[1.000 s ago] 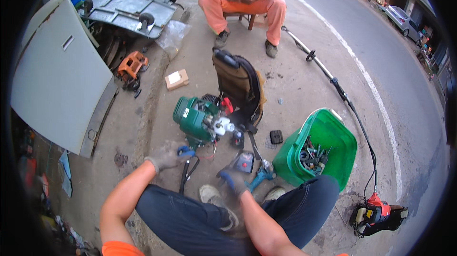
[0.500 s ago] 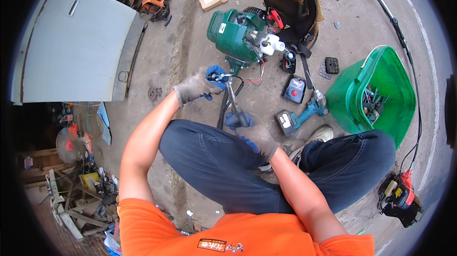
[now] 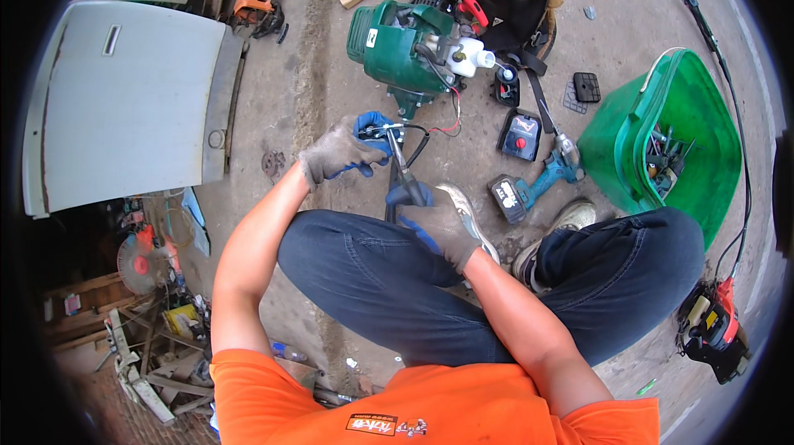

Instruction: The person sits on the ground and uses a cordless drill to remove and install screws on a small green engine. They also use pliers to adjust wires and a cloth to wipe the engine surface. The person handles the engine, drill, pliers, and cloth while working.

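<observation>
Here, near the green engine (image 3: 401, 50), the left hand (image 3: 346, 150) is holding a metal fitting (image 3: 383, 129) within its curled fingers; farther from the engine, the right hand (image 3: 437, 223) is clasping a plier-like tool (image 3: 400, 162), fingers clamped round its dark handle.

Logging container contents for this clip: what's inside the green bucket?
Inside the green bucket, a jumble of dark and greyish tools and parts shows toward the picture's left. Pieces beneath the top layer, and anything the bucket's near wall covers, cannot be seen.
</observation>
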Motion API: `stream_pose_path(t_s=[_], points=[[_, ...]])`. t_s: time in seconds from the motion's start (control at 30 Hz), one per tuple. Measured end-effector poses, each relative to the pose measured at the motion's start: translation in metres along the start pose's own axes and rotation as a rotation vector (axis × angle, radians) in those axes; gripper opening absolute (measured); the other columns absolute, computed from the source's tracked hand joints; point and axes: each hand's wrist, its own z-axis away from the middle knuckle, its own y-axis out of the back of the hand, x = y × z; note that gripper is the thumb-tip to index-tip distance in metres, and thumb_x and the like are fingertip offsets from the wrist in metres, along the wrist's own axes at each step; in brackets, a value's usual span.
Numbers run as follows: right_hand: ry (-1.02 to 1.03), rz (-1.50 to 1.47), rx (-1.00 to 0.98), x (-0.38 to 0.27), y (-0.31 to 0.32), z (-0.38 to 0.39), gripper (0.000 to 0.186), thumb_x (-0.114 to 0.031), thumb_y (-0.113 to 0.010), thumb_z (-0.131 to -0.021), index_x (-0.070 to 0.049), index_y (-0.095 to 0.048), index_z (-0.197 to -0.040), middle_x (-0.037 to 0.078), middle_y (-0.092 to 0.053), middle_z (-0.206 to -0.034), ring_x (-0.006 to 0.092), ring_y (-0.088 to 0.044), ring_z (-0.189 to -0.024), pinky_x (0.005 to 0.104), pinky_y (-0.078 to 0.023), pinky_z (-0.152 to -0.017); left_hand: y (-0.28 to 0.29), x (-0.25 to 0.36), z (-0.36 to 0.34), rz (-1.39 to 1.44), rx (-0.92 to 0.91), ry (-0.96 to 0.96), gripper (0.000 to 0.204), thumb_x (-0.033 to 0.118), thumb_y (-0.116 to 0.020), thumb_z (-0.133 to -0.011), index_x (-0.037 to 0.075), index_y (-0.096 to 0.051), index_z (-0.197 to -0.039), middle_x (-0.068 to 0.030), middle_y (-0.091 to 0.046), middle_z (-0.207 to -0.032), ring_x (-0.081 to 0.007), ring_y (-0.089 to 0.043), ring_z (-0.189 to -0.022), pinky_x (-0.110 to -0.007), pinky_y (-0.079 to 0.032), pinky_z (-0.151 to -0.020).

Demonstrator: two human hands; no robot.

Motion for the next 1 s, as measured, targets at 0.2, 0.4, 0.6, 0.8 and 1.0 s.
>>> stream_pose_path(t_s=[0.2,0.4,0.6,0.8,1.0], points=[[0.030,-0.010,0.022,0.000,0.000,-0.004,0.024,-0.007,-0.065,-0.086,-0.002,-0.073,-0.109,0.003,-0.064,-0.082,0.0117,-0.060,-0.075,0.0287,-0.049,-0.070,-0.005,0.010,0.005,-0.041,-0.017,0.001,0.041,0.000,-0.074,-0.089,0.006,-0.065,-0.128,-0.0039,-0.075,-0.102,-0.0118,-0.074,-0.090,-0.027,-0.063,-0.065],[-0.075,0.062,-0.055,-0.030,0.007,0.009,0.024,-0.009,-0.067,-0.088,-0.001,-0.073,-0.110,0.007,-0.068,-0.089,0.0154,-0.066,-0.081,0.0297,-0.054,-0.076,-0.002,-0.004,-0.004,-0.163,0.014,-0.031,0.038,-0.001,-0.073,-0.087,0.007,-0.067,-0.124,0.0000,-0.073,-0.098,-0.0064,-0.068,-0.082,-0.025,-0.060,-0.065],[-0.060,-0.639,-0.380,-0.049,0.037,0.027,0.033,-0.008,-0.064,-0.089,0.006,-0.067,-0.119,0.012,-0.068,-0.108,0.0185,-0.071,-0.091,0.0333,-0.061,-0.086,0.004,-0.008,-0.003,-0.328,0.181,-0.097,0.032,0.002,-0.074,-0.085,0.006,-0.068,-0.117,0.0041,-0.066,-0.089,-0.0037,-0.061,-0.074,-0.025,-0.057,-0.063],[-0.019,-0.156,-0.242,-0.038,0.040,0.017,0.030,-0.009,-0.063,-0.085,0.000,-0.073,-0.112,0.005,-0.066,-0.088,0.0120,-0.064,-0.078,0.0256,-0.052,-0.071,0.000,-0.007,0.000,-0.166,0.180,-0.092,0.026,0.012,-0.078,-0.088,0.009,-0.068,-0.112,0.0030,-0.064,-0.084,-0.0050,-0.061,-0.071,-0.024,-0.055,-0.061],[-0.074,-0.018,-0.147,-0.030,0.024,0.008,0.033,-0.007,-0.068,-0.083,0.001,-0.076,-0.114,0.002,-0.071,-0.088,0.0073,-0.061,-0.074,0.0248,-0.050,-0.067,0.000,-0.006,0.000,-0.081,0.130,-0.092,0.034,0.000,-0.074,-0.087,0.005,-0.064,-0.119,-0.0021,-0.070,-0.094,-0.0089,-0.069,-0.078,-0.025,-0.060,-0.058]])
